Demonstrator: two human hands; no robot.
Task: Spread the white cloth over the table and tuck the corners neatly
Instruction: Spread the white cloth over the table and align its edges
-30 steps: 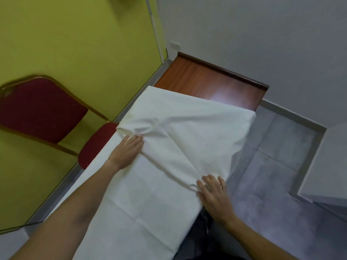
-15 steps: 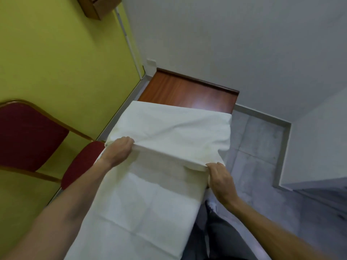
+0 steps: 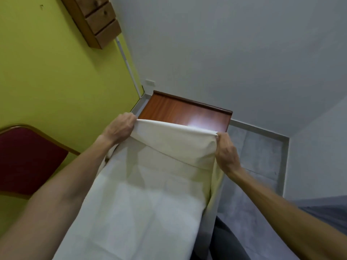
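Chair [image 3: 28, 162]: far left, against the yellow wall.
Left grip [image 3: 120, 128]: clamped on the fold's left end, raised to draw it onward.
White cloth [image 3: 150, 194]: near part flat on the table, fold stretched between both grips.
Tabletop [image 3: 184, 113]: far wooden end bare.
Right grip [image 3: 225, 152]: clamped on the right end, likely levelling the edge.

Both bare arms are pointing forward, nearly straight, forearms angling inward. Left hand [image 3: 120, 128] is gripping one end of the cloth [image 3: 174, 145] edge, fingers curled over it, knuckles up. Right hand [image 3: 226, 152] is gripping the other end, fingers curled, back of hand showing. Hands are sitting well apart, left slightly farther forward.
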